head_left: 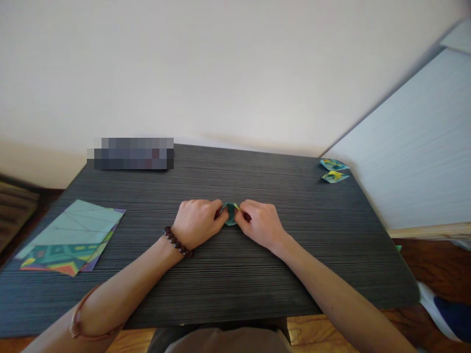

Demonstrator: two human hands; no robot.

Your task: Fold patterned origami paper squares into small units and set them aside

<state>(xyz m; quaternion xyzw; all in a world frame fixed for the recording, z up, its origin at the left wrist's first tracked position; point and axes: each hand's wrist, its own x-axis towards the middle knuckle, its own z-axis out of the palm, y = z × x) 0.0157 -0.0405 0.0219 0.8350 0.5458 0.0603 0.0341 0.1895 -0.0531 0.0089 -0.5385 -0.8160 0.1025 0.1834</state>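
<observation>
Between my two hands is a small green folded paper piece [231,215] with a bit of yellow at its right edge, held just over the middle of the table. My left hand [198,219] pinches its left side, and a dark bead bracelet circles that wrist. On the other side, the fingers of my right hand [260,221] pinch the right end. The fingertips cover both ends of the paper, so its full shape is hidden.
Sheets of patterned paper [73,230] lie on the dark table [228,279] at left. Two folded paper boats, one above [333,164] and one below [334,177], sit at the far right corner. A pixelated, unreadable object [132,154] stands at the back left, near the wall.
</observation>
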